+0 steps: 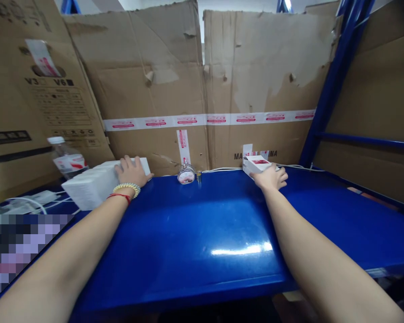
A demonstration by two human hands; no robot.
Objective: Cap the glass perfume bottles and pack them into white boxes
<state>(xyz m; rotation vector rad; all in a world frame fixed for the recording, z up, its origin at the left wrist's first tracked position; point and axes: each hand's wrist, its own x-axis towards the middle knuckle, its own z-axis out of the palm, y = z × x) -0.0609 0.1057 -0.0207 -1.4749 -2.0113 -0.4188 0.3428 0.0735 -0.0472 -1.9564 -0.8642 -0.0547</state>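
On the left, my left hand (133, 171) lies over the far end of a row of white boxes (90, 184), its fingers spread and thumb out to the right. Toward the back right, my right hand (271, 177) grips a small white box with a red picture on top (257, 161), thumb at its left and fingers to its right. The box's near side is partly hidden behind that hand. Between my hands, near the back, stand a round, clear-looking container with a pale label (186, 174) and a small gold-coloured cylinder (199, 176).
Tall cardboard sheets (155, 98) wall off the back of the blue table (188, 251). A capped plastic bottle (67, 157) stands behind the white boxes. White cables and a power strip (30, 202) lie at the left, beside a blurred-out patch. A blue metal post (333, 85) rises at the right.
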